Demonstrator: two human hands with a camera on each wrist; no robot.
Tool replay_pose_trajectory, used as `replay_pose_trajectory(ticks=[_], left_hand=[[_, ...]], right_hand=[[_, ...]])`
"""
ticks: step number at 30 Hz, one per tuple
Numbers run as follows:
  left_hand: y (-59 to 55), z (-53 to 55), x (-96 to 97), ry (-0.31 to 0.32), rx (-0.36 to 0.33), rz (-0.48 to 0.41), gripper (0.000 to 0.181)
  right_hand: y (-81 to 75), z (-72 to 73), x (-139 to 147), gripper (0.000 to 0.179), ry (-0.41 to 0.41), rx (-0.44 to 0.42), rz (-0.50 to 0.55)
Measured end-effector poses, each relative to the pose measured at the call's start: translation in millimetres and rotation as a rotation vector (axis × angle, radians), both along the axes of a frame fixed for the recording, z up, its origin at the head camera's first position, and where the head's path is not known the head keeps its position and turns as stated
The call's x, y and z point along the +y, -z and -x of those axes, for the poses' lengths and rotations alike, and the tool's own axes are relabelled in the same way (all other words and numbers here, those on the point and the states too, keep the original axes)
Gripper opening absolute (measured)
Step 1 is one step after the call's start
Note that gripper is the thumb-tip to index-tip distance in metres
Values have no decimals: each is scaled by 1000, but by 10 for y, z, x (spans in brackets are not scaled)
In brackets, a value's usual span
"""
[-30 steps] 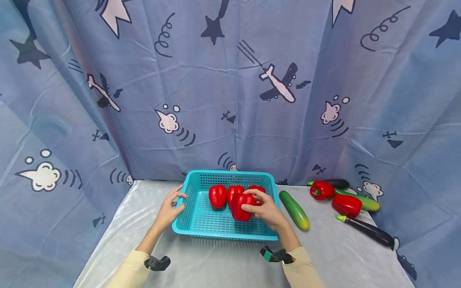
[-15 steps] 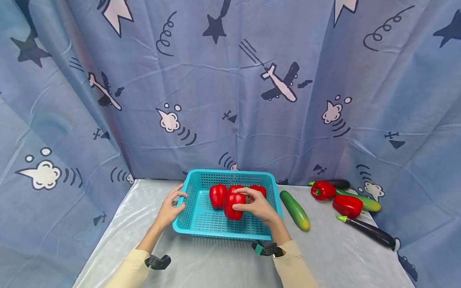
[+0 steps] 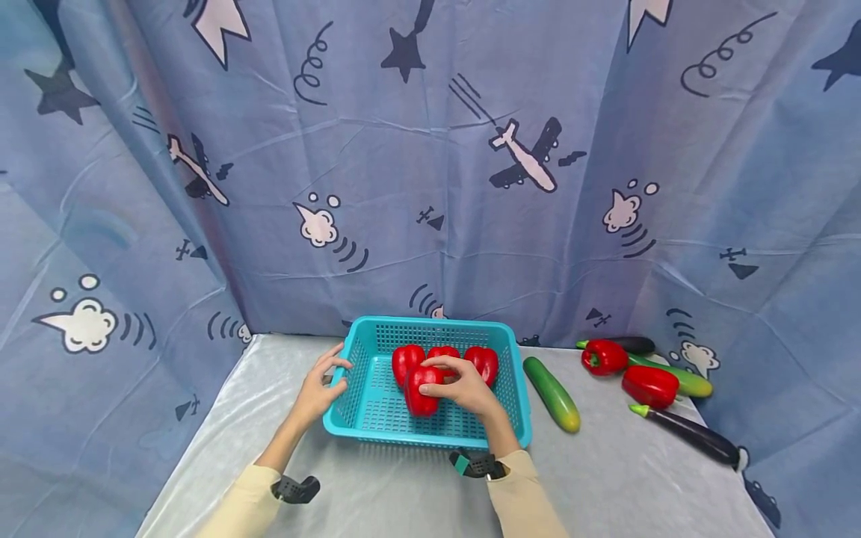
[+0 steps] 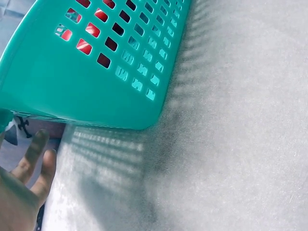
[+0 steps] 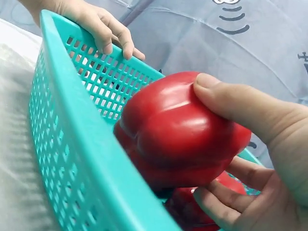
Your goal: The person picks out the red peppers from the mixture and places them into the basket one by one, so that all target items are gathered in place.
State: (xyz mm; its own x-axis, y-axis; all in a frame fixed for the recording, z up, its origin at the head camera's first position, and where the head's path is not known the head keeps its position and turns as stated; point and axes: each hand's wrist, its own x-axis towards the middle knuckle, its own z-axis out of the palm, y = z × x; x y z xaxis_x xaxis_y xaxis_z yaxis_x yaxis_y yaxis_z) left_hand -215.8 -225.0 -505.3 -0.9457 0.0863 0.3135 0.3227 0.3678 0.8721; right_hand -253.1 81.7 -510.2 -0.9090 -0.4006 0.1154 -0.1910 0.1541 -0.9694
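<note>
A turquoise plastic basket (image 3: 390, 436) stands on the table with several red bell peppers in it. My right hand (image 3: 466, 386) holds one red bell pepper (image 5: 178, 130) over the basket's middle, thumb on one side and fingers on the other. Behind it three more peppers sit in a row: a left one (image 3: 404, 359), a middle one (image 3: 444, 352) partly covered by the hand, and a right one (image 3: 482, 364). My left hand (image 3: 319, 388) grips the basket's left rim, its fingers hooked over the edge in the right wrist view.
Right of the basket lies a green cucumber (image 3: 551, 394). Farther right are two red peppers, one behind (image 3: 604, 357) and one in front (image 3: 650, 385), another cucumber (image 3: 693, 384), a dark eggplant (image 3: 696, 435) and a second eggplant (image 3: 632, 344). A patterned curtain (image 3: 403, 187) hangs behind the table.
My right hand has carried its pepper leftward across the basket, uncovering the right-hand pepper in the row. My left hand has stayed at the rim.
</note>
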Motion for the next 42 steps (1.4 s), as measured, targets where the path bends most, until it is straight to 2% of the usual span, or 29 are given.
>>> replay_pose_trajectory(ticks=[10,18,27,37,42], left_hand=[[-14,-1,12,-6,-10,3,24],[4,3,8,-6,-15,1,24],[36,20,-1,-10,-1,9,24],[51,28,-4,-9,0,9,24],[78,38,-5,-20,21,9,24]], right_hand=[[84,-5,-103,51,5,-15,-34],[118,-20,-158,48,-37,-41,-48],[122,-34,-193,44,-18,-36,-53],[183,16,-226,39,-46,-48,-100],[188,41,-243,40,-65,-41,-117]])
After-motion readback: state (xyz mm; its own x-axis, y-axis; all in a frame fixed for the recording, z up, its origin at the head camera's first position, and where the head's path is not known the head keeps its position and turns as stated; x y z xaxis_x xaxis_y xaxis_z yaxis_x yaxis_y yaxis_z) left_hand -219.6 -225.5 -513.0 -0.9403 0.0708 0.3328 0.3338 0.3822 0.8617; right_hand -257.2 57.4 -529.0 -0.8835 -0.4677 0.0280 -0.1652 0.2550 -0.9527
